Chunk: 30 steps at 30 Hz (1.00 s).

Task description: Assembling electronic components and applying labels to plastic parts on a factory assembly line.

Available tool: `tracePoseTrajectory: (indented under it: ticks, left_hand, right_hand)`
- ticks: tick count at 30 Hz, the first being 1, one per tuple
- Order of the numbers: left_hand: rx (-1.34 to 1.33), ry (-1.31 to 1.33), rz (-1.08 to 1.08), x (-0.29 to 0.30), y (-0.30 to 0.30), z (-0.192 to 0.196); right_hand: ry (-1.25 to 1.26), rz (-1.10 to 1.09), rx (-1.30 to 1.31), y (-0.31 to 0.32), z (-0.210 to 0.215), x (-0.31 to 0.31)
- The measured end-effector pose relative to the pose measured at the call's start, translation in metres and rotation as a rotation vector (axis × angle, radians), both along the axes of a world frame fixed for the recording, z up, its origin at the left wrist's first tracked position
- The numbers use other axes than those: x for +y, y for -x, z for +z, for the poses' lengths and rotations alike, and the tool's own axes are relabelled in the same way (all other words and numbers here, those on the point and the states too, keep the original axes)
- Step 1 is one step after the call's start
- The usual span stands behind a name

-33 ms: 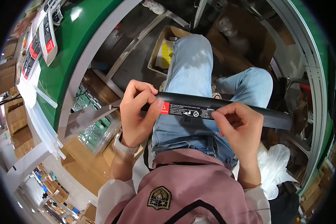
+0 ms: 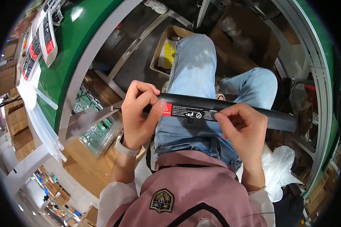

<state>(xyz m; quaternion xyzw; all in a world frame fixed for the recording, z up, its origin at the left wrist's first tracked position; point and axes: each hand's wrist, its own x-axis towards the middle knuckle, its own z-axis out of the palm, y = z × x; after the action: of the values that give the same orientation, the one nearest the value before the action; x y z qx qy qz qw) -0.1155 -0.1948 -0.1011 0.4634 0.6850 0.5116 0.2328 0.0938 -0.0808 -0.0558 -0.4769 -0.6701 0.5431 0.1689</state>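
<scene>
A long black bar (image 2: 280, 122) lies level across my lap, over my blue jeans (image 2: 195, 68). A black sticker with a red left end (image 2: 189, 112) sits on its middle. My left hand (image 2: 138, 115) grips the bar at the sticker's red end, thumb pressed on it. My right hand (image 2: 242, 130) holds the bar at the sticker's right end, fingertips on the sticker's edge. The bar's left tip is hidden behind my left hand.
A green table top (image 2: 70, 53) curves along my left, with black-and-red stickers (image 2: 45, 32) and clear strips on it. On the floor ahead stands an open cardboard box (image 2: 163, 53) with yellow contents. A white plastic bag (image 2: 280, 168) lies at my right hip.
</scene>
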Motion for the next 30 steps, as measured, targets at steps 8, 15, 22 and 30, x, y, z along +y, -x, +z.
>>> tracePoseTrajectory:
  ticks: [8, 15, 22, 30]
  left_hand:
    - [0.031, 0.041, -0.003, -0.003, 0.000, -0.004]
    - [0.102, 0.063, -0.050, -0.005, 0.005, -0.003]
    - [-0.234, 0.032, -0.029, -0.014, 0.014, -0.024]
    - [-0.297, 0.030, 0.019, -0.018, 0.011, -0.028]
  right_hand:
    - [-0.137, 0.094, -0.003, 0.002, -0.006, -0.002]
    - [-0.107, 0.096, -0.032, 0.005, -0.001, -0.005]
    - [-0.099, 0.110, -0.013, 0.002, -0.005, -0.005]
    - [-0.108, 0.115, -0.019, 0.003, -0.006, -0.009]
